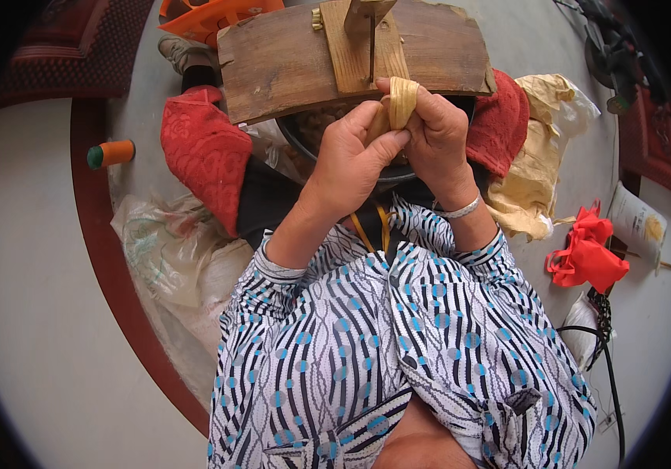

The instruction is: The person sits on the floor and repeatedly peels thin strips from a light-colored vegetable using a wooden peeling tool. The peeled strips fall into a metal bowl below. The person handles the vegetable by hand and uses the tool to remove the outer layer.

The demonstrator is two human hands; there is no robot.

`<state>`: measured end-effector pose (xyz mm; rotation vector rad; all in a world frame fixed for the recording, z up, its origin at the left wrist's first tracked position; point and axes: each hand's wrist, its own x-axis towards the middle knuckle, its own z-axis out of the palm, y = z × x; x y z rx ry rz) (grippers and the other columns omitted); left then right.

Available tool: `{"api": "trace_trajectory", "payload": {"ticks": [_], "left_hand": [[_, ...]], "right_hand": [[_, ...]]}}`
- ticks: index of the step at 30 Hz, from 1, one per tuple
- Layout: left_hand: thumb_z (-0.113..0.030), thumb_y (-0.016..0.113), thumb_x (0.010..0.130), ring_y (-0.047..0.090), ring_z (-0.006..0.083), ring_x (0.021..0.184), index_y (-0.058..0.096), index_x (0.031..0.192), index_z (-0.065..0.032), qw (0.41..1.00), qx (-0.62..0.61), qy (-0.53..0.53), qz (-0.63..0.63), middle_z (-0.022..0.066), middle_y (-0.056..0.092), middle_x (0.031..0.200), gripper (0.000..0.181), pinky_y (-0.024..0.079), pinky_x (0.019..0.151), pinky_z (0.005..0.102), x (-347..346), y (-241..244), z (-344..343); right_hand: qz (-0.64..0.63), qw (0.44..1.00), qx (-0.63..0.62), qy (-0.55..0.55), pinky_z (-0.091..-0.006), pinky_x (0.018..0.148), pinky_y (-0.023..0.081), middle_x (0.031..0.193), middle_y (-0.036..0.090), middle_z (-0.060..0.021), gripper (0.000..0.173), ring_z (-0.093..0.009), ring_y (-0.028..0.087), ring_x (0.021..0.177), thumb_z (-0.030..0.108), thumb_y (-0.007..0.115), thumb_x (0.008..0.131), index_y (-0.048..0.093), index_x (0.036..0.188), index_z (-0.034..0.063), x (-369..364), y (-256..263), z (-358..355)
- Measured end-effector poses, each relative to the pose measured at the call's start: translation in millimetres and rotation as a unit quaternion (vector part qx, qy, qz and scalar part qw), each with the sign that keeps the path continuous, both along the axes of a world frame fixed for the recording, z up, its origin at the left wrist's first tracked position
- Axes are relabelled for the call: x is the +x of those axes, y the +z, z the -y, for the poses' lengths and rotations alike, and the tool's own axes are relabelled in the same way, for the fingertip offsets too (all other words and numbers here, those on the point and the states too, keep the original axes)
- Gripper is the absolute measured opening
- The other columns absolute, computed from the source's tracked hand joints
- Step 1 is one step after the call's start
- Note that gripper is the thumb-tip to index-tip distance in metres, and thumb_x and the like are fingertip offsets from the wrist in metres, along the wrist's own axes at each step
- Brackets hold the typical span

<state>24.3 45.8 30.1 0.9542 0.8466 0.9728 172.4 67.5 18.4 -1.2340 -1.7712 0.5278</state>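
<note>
My left hand (350,158) and my right hand (441,135) meet in front of me, both gripping a looped pale yellow strip (403,104) that looks like plant fibre or ribbon. The strip bends over in a band between my fingers. Just beyond my hands lies a wooden board (283,64) with a lighter crosspiece (338,53) and an upright wooden block carrying a thin dark blade or rod (372,53). Beneath the board and my hands is a dark round basin (397,174) holding brownish pieces that I cannot identify.
Red cloths (209,155) cover both knees. An orange and green spool (111,154) stands at left, above crumpled plastic (160,252). Tan wrapping (526,176), a red bag (587,252) and a white tub (637,223) lie at right. An orange bag (218,17) is beyond the board.
</note>
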Motion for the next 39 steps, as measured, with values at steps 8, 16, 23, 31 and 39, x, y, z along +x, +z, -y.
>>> {"api": "trace_trajectory", "payload": {"ticks": [8,16,23,31,39], "left_hand": [[-0.007,0.064,0.086,0.059,0.0179,0.065,0.06,0.099,-0.001,0.893,0.25,0.037,-0.371,0.0064,0.06,0.075,0.015,0.047,0.058,0.0311,-11,-18,12],[0.002,0.067,0.079,0.065,0.0288,0.073,0.063,0.117,-0.0006,0.751,0.464,0.151,-0.445,0.0137,0.068,0.097,0.038,0.052,0.063,0.0364,-8,-44,26],[-0.002,0.067,0.08,0.065,0.0324,0.088,0.06,0.122,-0.0004,0.83,0.425,0.157,-0.324,0.0163,0.065,0.111,0.042,0.053,0.076,0.0374,-4,-55,20],[-0.009,0.062,0.089,0.066,0.0328,0.096,0.061,0.114,0.0011,0.886,0.273,0.073,-0.367,0.0171,0.065,0.107,0.027,0.053,0.081,0.0362,-4,-11,23],[-0.02,0.056,0.094,0.068,0.0327,0.077,0.06,0.114,-0.0018,0.958,0.097,0.077,-0.26,0.0184,0.068,0.086,0.027,0.052,0.071,0.0378,-8,-36,16]], "right_hand": [[0.164,0.983,0.069,0.046,-0.038,0.061,0.044,0.064,0.055,-0.0071,0.009,-0.028,0.056,0.066,0.009,0.065,0.075,0.057,0.072,0.0063,8,-3,0],[-0.295,0.828,-0.444,0.173,-0.0245,0.078,0.049,0.096,0.068,0.0002,0.029,-0.006,0.059,0.091,0.024,0.058,0.098,0.07,0.102,-0.0019,16,-27,28],[-0.562,0.591,-0.528,0.238,-0.0283,0.098,0.042,0.112,0.064,-0.0076,0.032,-0.015,0.057,0.109,0.021,0.057,0.098,0.063,0.114,-0.0051,12,-17,29],[-0.245,0.9,-0.339,0.125,-0.0314,0.099,0.042,0.12,0.062,-0.0066,0.017,-0.021,0.057,0.111,0.003,0.056,0.088,0.071,0.091,-0.0014,8,-17,26],[0.002,0.992,0.011,0.125,-0.0388,0.089,0.044,0.109,0.062,-0.0108,0.01,-0.03,0.057,0.104,-0.004,0.063,0.072,0.063,0.082,-0.0008,0,-3,23]]}}
